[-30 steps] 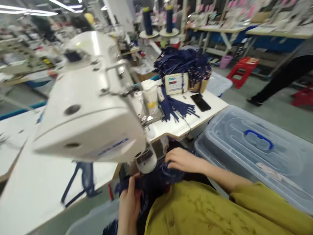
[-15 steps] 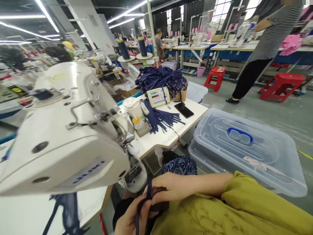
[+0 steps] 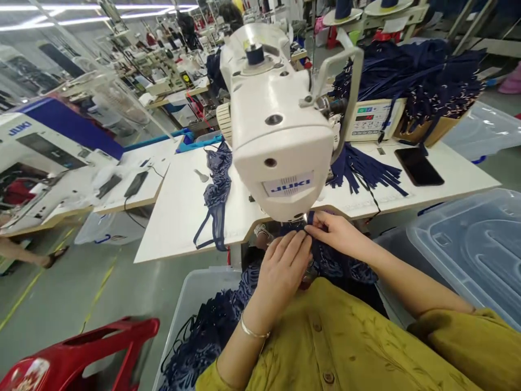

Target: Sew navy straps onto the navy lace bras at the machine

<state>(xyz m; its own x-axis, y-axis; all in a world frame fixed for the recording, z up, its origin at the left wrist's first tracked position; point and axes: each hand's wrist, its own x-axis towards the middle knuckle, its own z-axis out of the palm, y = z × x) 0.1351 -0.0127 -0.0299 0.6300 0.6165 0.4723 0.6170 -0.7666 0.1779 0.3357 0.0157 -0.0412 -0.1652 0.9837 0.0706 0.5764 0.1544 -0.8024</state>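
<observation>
Below the head of the white sewing machine (image 3: 285, 141), both hands are close together at the table's front cutout. My right hand (image 3: 340, 233) pinches a navy strap (image 3: 310, 218) between thumb and fingers. My left hand (image 3: 285, 263), a bangle on its wrist, is closed with its fingers bent together over the same navy piece; its fingertips meet the right hand's thumb. The machine head hides the needle area. Patterned navy lace fabric (image 3: 331, 263) hangs over my lap beneath the hands. On the table to the left lies a navy lace bra (image 3: 220, 179) with a thin strap.
Right of the machine are a bundle of navy straps (image 3: 366, 171), a control panel (image 3: 366, 119), a phone (image 3: 419, 166) and a box heaped with straps (image 3: 431, 122). Lidded plastic bin (image 3: 480, 239) stands right; a bin of navy garments (image 3: 195, 336) and red stool (image 3: 93, 353) are left.
My view has swung left toward the machine. Both hands have gone from my lap up to the machine's head with the navy strap.
</observation>
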